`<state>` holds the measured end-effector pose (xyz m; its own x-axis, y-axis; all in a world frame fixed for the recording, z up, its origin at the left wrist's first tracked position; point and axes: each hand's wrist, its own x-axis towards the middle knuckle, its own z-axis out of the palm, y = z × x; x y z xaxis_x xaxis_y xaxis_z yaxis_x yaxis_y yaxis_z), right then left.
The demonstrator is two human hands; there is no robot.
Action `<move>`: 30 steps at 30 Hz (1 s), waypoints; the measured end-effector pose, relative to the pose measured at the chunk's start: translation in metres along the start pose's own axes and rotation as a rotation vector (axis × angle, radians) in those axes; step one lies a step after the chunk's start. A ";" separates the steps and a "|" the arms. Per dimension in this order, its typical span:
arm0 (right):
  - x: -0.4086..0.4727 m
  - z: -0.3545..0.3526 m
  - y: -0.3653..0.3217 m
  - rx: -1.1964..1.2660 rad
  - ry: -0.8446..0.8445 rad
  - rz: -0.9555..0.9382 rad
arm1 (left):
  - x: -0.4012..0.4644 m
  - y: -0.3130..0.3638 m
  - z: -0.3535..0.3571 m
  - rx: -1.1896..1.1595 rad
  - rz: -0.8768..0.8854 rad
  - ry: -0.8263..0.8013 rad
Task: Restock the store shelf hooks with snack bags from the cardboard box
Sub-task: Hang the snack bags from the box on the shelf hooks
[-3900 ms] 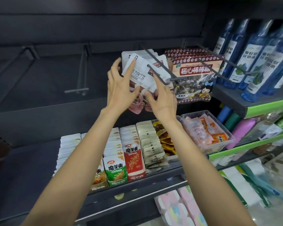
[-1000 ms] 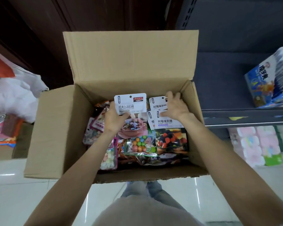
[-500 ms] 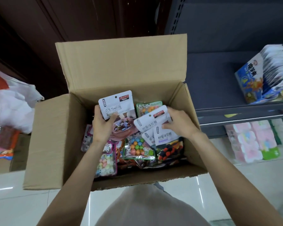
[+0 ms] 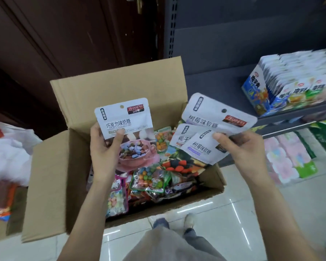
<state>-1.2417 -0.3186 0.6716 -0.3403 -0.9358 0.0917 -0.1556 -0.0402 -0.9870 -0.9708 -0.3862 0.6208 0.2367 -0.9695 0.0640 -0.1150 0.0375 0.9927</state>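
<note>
Grips (image 4: 104, 146) (image 4: 241, 146) above box rim (image 4: 45, 166)

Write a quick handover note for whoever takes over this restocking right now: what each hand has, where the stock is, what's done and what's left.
Left hand: grips one chocolate milk candy bag, raised over the cardboard box.
Right hand: pinches a fanned bunch of white-topped soft candy bags, three headers showing, also over the box.
Stock: the open box sits on the floor beside the shelf, with many mixed candy bags inside.
Done: this handful is picked out.
Left: carry the held bags up to the hooks, which are out of view, hang them by their punched holes, then return for more.
</note>
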 end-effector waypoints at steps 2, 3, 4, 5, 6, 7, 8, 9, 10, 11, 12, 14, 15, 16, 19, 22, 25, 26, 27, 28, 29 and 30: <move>-0.006 -0.015 -0.011 0.106 0.080 -0.012 | -0.012 0.018 0.011 -0.006 0.044 -0.020; -0.010 -0.022 -0.016 0.144 0.100 -0.015 | -0.018 0.027 0.019 0.002 0.057 -0.038; -0.012 -0.030 -0.019 0.176 0.108 -0.015 | -0.026 0.035 0.028 0.015 0.064 -0.068; -0.015 -0.039 -0.020 0.198 0.113 -0.004 | -0.034 0.043 0.039 0.034 0.065 -0.112; -0.018 -0.049 -0.019 0.209 0.107 0.009 | -0.043 0.051 0.052 0.056 0.065 -0.169; -0.020 -0.061 -0.017 0.213 0.100 0.023 | -0.054 0.058 0.067 0.075 0.070 -0.227; -0.023 -0.074 -0.014 0.213 0.093 0.034 | -0.067 0.064 0.083 0.086 0.083 -0.277; -0.026 -0.090 -0.011 0.208 0.089 0.041 | -0.080 0.069 0.099 0.092 0.102 -0.313; -0.030 -0.108 -0.006 0.204 0.091 0.046 | -0.095 0.074 0.117 0.098 0.121 -0.339; -0.035 -0.128 -0.001 0.205 0.102 0.053 | -0.110 0.078 0.135 0.101 0.137 -0.361; -0.040 -0.151 0.003 0.214 0.116 0.062 | -0.125 0.080 0.154 0.092 0.148 -0.378; -0.050 -0.199 0.010 0.233 0.149 0.085 | -0.158 0.083 0.192 0.060 0.141 -0.403; -0.055 -0.223 0.013 0.239 0.171 0.097 | -0.173 0.084 0.211 0.050 0.129 -0.412; -0.059 -0.246 0.015 0.243 0.191 0.110 | -0.187 0.086 0.230 0.037 0.116 -0.426; -0.066 -0.311 0.020 0.224 0.208 0.115 | -0.223 0.099 0.289 -0.014 0.082 -0.460; -0.066 -0.366 0.026 0.197 0.233 0.111 | -0.245 0.117 0.344 -0.059 0.105 -0.490; -0.055 -0.417 0.033 0.145 0.251 0.072 | -0.255 0.130 0.394 -0.025 0.206 -0.543; -0.049 -0.432 0.036 0.141 0.255 0.060 | -0.256 0.133 0.410 -0.015 0.238 -0.550; -0.041 -0.445 0.038 0.139 0.257 0.047 | -0.255 0.135 0.427 0.010 0.279 -0.543; -0.031 -0.458 0.040 0.125 0.261 0.030 | -0.254 0.139 0.443 0.042 0.327 -0.523; -0.019 -0.470 0.042 0.101 0.267 0.007 | -0.251 0.142 0.460 0.069 0.371 -0.495; -0.007 -0.483 0.043 0.076 0.275 -0.018 | -0.248 0.144 0.478 0.084 0.404 -0.467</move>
<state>-1.6937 -0.1449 0.6917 -0.5789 -0.8048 0.1314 -0.0975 -0.0917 -0.9910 -1.5071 -0.2557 0.6993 -0.2864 -0.8870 0.3623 -0.1875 0.4227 0.8867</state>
